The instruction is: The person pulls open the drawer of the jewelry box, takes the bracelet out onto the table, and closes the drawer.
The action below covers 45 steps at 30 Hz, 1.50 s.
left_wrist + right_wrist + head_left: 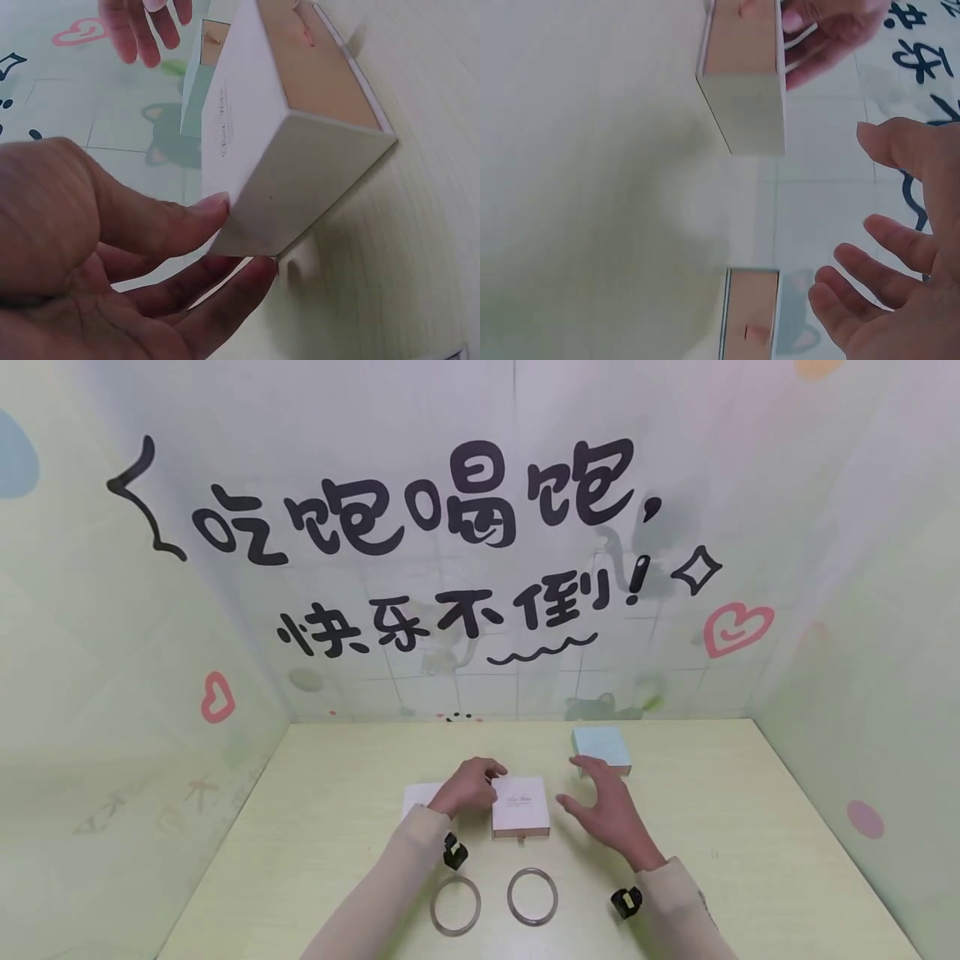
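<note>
A white drawer box (pixel 521 806) with faint lettering on its lid and a pinkish-brown front lies at mid-table. My left hand (pixel 474 785) grips its far left corner, the thumb at the lid's edge and fingertips at the back in the left wrist view. To the right of this box hovers my right hand (pixel 611 814), fingers spread, holding nothing. Behind the right fingers sits a light-blue box (pixel 600 743) with the same brownish front. Nearer me lie two greyish bangles, a left bangle (pixel 432 906) and a right bangle (pixel 556 897).
Another white box (pixel 417 793) lies on the left, partly hidden by my left wrist. The pale wood-look table (pixel 322 843) ends at a printed back wall (pixel 360 685), with a side wall at left and right.
</note>
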Available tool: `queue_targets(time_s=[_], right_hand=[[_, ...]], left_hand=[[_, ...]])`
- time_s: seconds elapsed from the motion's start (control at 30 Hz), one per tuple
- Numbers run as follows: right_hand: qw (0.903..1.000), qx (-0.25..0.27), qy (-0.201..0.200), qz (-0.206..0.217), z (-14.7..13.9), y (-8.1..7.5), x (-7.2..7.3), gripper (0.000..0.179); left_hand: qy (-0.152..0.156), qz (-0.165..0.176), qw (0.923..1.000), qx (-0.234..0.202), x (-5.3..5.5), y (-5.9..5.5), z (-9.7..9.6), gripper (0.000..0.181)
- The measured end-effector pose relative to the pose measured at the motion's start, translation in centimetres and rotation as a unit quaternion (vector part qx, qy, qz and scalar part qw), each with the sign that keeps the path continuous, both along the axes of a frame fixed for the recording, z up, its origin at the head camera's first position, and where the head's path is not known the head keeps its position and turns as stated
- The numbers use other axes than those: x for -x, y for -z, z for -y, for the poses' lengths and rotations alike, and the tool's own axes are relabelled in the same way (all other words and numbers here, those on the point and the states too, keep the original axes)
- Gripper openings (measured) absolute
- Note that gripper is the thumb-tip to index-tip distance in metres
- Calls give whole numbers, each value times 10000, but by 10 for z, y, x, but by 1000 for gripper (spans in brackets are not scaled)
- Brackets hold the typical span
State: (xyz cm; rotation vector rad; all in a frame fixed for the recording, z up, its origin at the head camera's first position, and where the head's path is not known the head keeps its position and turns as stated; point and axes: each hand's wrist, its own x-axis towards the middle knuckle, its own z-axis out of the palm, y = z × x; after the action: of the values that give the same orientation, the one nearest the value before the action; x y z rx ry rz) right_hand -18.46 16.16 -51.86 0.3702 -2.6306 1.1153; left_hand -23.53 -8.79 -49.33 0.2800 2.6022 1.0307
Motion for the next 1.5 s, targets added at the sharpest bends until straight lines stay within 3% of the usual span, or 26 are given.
queue_targets(time_s=[0.17, 0.43, 0.67, 0.93, 1.2, 1.3, 1.5], right_hand=[[9992, 139, 365, 4, -18, -3, 13, 64], [9918, 545, 1048, 491, -38, 0, 25, 65], [9757, 1072, 1585, 1072, -48, 4, 31, 68], [9514, 1525, 1902, 1881, -55, 9, 36, 68], [9512, 1485, 2016, 1804, -55, 19, 43, 63], [9498, 1520, 2094, 1757, -53, 20, 46, 60], [9470, 1539, 2295, 1637, -52, 21, 47, 54]], left_hand=[[97, 167, 9995, -252, 9, -5, 3, 57], [348, -58, 9983, -474, 37, -13, -9, 60], [487, -215, 9967, -609, 56, -13, -33, 64], [599, 130, 9951, -772, 62, -7, -64, 66], [544, 299, 9944, -854, 80, 7, -89, 58], [491, 196, 9949, -857, 84, 8, -95, 57], [525, -99, 9977, -412, 88, 14, -106, 58]])
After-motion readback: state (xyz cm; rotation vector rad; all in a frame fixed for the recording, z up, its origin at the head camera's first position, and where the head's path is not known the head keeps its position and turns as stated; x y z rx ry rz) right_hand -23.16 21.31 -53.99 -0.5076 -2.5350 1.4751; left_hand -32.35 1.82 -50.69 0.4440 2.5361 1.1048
